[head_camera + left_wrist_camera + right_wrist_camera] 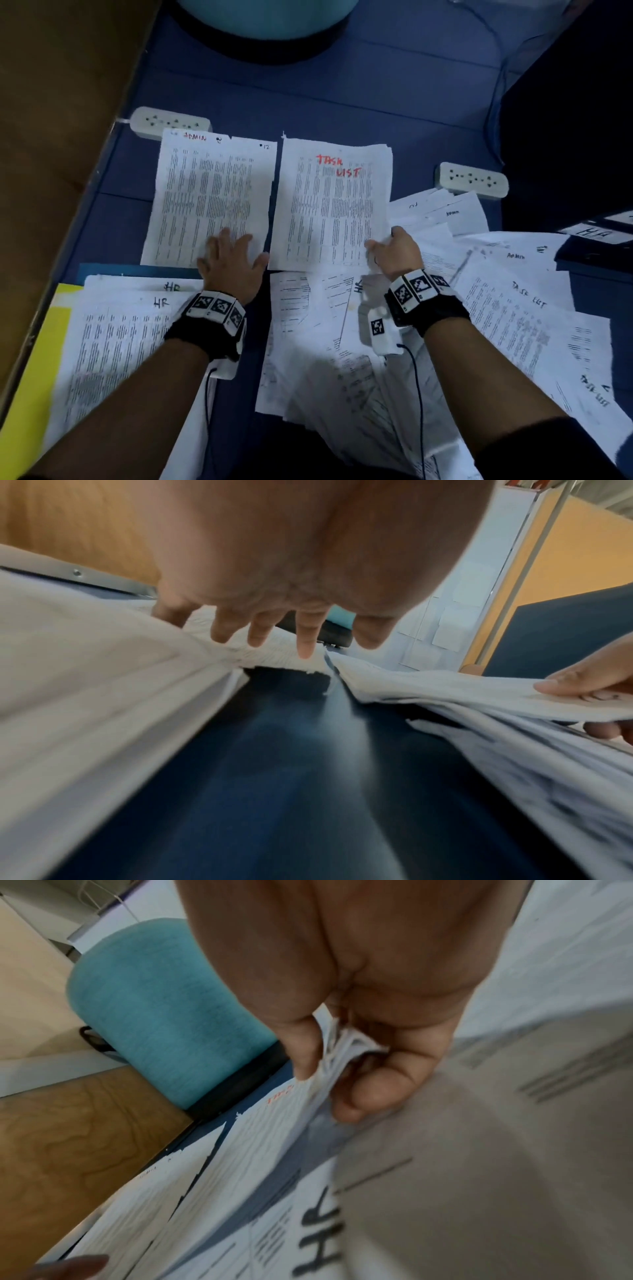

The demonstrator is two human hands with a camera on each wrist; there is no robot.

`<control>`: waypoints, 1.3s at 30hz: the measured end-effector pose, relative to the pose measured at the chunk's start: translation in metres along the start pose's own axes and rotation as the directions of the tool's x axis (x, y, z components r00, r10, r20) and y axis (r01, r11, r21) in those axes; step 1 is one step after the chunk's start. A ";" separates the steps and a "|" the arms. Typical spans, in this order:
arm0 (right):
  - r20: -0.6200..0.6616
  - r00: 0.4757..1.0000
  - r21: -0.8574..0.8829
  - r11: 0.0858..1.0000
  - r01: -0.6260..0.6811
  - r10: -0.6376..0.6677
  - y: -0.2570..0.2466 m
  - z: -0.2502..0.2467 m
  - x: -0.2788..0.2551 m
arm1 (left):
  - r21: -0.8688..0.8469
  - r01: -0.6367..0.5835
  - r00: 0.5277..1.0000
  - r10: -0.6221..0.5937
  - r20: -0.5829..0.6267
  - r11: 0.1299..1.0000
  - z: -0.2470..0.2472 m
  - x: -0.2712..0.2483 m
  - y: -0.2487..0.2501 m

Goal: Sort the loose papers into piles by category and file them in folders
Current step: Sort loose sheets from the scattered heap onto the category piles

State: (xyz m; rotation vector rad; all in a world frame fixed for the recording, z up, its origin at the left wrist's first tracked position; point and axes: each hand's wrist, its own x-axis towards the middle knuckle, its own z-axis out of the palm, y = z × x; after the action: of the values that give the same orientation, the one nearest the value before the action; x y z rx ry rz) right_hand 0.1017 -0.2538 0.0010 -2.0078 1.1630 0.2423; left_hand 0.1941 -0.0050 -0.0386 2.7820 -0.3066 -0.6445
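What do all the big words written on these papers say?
"ADMIN": ADMIN pile, under the left hand.
"TASK LIST": TASK LIST pile, corner pinched by the right hand.
"HR": HR sheets.
"HR": middle sheet.
"TASK LIST": right-side sheet.
Printed columns: too small.

Floor (342,92): matt blue, looks like carpet or mat, seamed in panels. Paper stacks, ADMIN pile (212,195) and TASK LIST pile (332,205): thin white printed sheets, matt, edges ragged and slightly curled. Yellow folder (41,359): smooth card or plastic, can't tell which. Side panel (51,120): wood-grain laminate, satin. Power strips (170,122): white moulded plastic, smooth. Stool (164,1010): teal woven cloth, black base.
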 end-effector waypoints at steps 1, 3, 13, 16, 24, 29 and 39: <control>-0.018 1.000 0.009 1.000 0.005 -0.005 0.001 -0.006 -0.004 | -0.032 -0.017 1.000 0.017 -0.001 0.999 -0.003 -0.004 0.003; -0.075 0.997 0.045 0.999 0.017 -0.014 0.009 -0.024 -0.015 | -0.130 -0.066 0.998 0.064 -0.016 0.989 -0.010 -0.014 0.012; -0.147 0.982 0.030 0.993 -0.117 0.121 0.131 -0.096 -0.102 | -0.375 -0.434 0.881 0.474 0.015 0.819 0.010 -0.102 0.091; -0.163 0.961 0.010 0.974 -0.225 0.223 0.169 -0.100 -0.118 | -0.388 -0.486 0.820 0.562 0.105 0.783 0.031 -0.128 0.116; -0.240 0.837 0.074 0.869 -0.489 0.492 0.243 -0.107 -0.136 | -0.269 -0.507 0.757 0.572 0.315 0.819 0.096 -0.170 0.164; -0.210 0.905 0.278 0.910 -0.306 0.369 0.262 -0.118 -0.139 | -0.162 -0.459 0.803 0.486 0.345 0.873 0.101 -0.179 0.168; -0.274 0.961 0.211 0.972 0.100 -0.040 0.278 -0.165 -0.161 | -0.426 -0.291 0.901 0.395 0.178 0.856 0.079 -0.204 0.159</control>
State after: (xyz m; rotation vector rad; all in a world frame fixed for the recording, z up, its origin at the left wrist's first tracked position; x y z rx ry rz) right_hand -0.2458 -0.3413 0.0457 -1.9163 1.2211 -0.1965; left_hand -0.0437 -0.1179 0.0228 2.1847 -0.6407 -0.8682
